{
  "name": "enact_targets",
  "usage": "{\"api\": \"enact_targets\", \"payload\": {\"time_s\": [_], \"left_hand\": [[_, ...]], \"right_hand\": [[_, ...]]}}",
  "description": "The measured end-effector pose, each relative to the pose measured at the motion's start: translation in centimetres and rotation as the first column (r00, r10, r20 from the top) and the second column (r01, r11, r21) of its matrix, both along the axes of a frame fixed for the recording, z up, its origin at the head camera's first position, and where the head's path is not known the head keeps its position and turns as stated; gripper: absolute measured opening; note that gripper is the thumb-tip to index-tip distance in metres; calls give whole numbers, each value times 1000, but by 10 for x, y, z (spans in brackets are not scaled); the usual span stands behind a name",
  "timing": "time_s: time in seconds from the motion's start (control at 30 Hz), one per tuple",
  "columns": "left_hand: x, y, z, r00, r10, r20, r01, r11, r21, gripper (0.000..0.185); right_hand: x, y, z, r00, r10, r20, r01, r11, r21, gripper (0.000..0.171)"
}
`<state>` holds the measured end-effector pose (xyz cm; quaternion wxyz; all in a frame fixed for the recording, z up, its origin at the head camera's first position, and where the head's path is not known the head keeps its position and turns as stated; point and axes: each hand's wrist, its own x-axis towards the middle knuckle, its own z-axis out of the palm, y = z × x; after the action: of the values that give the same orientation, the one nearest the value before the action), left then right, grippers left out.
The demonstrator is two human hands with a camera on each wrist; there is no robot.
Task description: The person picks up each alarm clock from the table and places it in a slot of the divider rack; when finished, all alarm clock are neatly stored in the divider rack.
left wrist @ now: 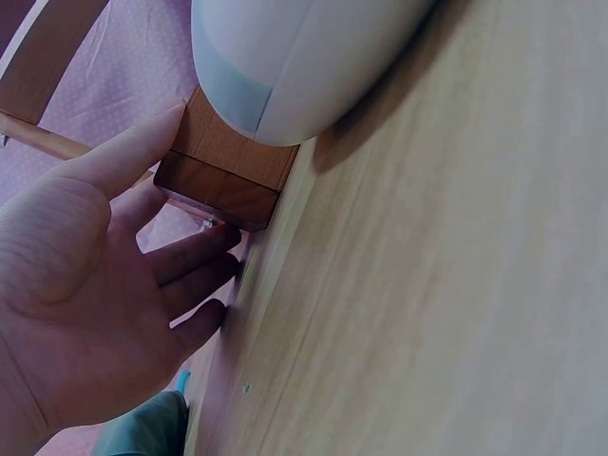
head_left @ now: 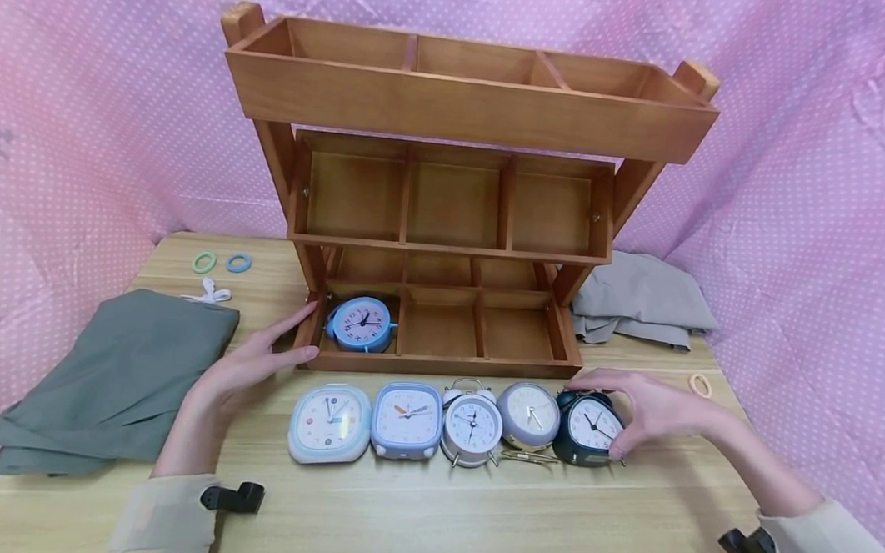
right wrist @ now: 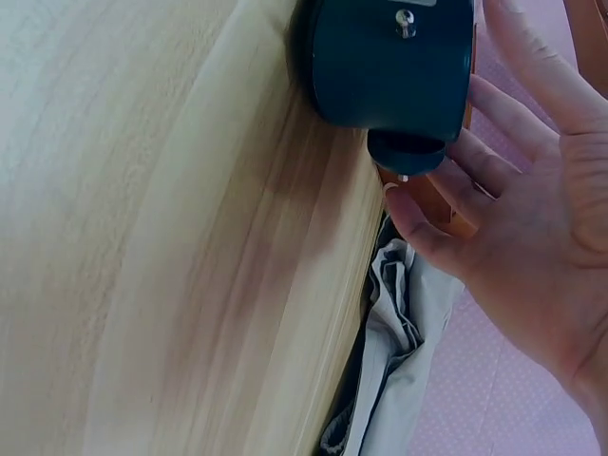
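My left hand (head_left: 253,363) is at the lower left end of the wooden shelf (head_left: 438,366), thumb and forefinger apart; in the left wrist view its fingers are extended beside the wooden corner (left wrist: 223,185). A blue alarm clock (head_left: 363,322) lies in the bottom left compartment. My right hand (head_left: 657,405) arches around the dark green twin-bell alarm clock (head_left: 591,426) at the row's right end, with the thumb overlapping its face. The right wrist view shows this clock's side and bell (right wrist: 407,150), the fingers loosely bent and partly hidden behind it.
A row before the shelf holds a pale blue clock (head_left: 330,423), a blue square clock (head_left: 406,421), a white twin-bell clock (head_left: 472,428) and a lavender round clock (head_left: 529,415). Folded cloths lie left (head_left: 118,376) and right (head_left: 644,300). Rings (head_left: 204,262) lie on the table.
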<state>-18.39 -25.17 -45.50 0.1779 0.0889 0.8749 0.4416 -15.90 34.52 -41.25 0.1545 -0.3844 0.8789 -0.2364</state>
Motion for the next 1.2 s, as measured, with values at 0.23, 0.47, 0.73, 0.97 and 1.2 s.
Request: {"api": "enact_targets", "payload": {"time_s": [0.23,0.47,0.73,0.97,1.2], "left_hand": [[0,0,-2,1000,-3,-5,3,1000,20,80],[0,0,0,1000,1,1,-1,1000,24,80],[0,0,0,1000,-3,-1,3,1000,24,80],[0,0,0,1000,5,3,-5,999,36,81],[0,0,0,1000,7,17,-7,999,48,81]], "right_hand": [[3,-6,-5,996,86,-25,-86,996,5,102],[5,-8,-3,998,66,-12,-66,997,42,102],[5,-8,-4,999,53,-10,-52,998,46,99],[4,-8,-6,998,56,-12,-55,998,28,97],[5,-8,-5,999,46,-17,-46,998,38,95]]}}
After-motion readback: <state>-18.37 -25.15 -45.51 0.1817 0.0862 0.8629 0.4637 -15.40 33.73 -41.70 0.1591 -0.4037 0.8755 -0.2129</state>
